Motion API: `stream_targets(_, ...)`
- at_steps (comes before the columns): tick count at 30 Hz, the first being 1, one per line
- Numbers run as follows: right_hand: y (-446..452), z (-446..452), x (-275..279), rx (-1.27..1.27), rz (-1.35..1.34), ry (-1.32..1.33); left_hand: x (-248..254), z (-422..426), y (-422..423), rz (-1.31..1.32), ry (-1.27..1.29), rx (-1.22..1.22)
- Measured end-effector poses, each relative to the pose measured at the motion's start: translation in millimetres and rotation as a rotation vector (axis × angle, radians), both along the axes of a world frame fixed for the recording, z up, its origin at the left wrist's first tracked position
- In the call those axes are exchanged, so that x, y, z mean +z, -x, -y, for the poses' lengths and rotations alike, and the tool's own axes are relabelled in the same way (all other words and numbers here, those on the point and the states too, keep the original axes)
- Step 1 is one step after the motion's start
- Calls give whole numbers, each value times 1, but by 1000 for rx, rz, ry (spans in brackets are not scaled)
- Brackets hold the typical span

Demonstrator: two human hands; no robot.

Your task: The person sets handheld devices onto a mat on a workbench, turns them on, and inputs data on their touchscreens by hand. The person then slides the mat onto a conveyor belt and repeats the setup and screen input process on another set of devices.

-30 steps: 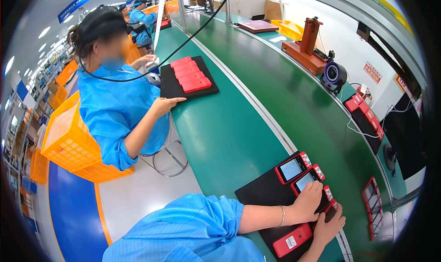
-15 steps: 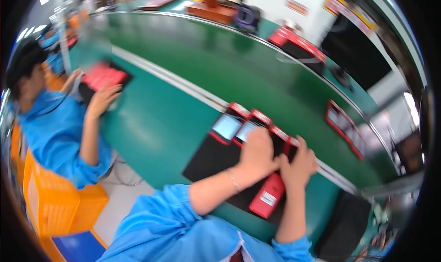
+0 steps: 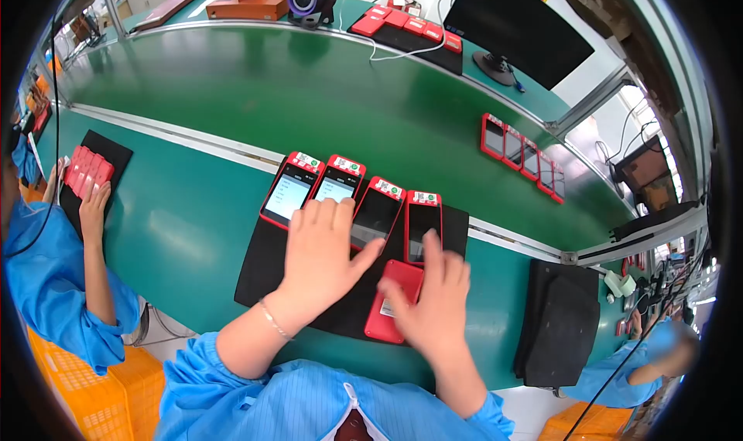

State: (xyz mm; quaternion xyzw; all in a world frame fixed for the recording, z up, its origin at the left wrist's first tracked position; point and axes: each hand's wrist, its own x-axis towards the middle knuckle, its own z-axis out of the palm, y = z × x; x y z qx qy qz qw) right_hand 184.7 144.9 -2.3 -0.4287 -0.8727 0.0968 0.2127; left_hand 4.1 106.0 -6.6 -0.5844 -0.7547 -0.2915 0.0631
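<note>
Four red phone-like devices lie in a row, screens up, along the far edge of a black mat (image 3: 259, 267). The first device (image 3: 290, 189) and second device (image 3: 340, 179) have lit screens. Dark screens show on the third device (image 3: 379, 209) and fourth device (image 3: 423, 224). My left hand (image 3: 321, 247) is open, fingers stretched over the lower part of the second device, thumb by the third. My right hand (image 3: 433, 302) has its fingers apart near the fourth device's lower end. Its thumb is over a face-down red device (image 3: 385, 326) with a white label; contact is unclear.
A green conveyor belt (image 3: 232, 77) runs beyond the table, carrying several red devices (image 3: 522, 158). A co-worker's hand (image 3: 94, 209) touches red devices (image 3: 87, 170) at left. Black mats (image 3: 559, 325) are stacked at right. A monitor (image 3: 518, 27) stands behind.
My hands have moved apart from their close position over the row, uncovering the third and fourth devices. The camera view has turned and levelled, and the co-worker at left sits farther toward the edge.
</note>
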Motion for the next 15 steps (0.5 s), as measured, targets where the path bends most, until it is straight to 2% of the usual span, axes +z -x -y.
stream_targets(1, -1, 19, 3, 59, 69, 72, 3, 6, 6, 15, -42, -9)
stream_targets(3, 0, 41, -7, 126, 137, 25, 7, 11, 13, 109, -97, 0)
stream_targets(5, -10, 48, -19, 142, 31, 121, 8, 16, 19, 160, -150, -30)
stream_targets(9, -42, 54, -8, 132, 84, 182, 4, 25, 27, 277, -170, -59)
stream_targets(11, -52, 50, -6, 104, 50, 284, 0, 21, 27, 318, -266, -98)
stream_targets(13, -54, 42, 5, 84, -101, 344, 0, 22, 25, 377, -266, -112)
stream_targets(15, -64, 35, 4, -170, -691, 973, -3, 23, 26, 393, -259, -148)
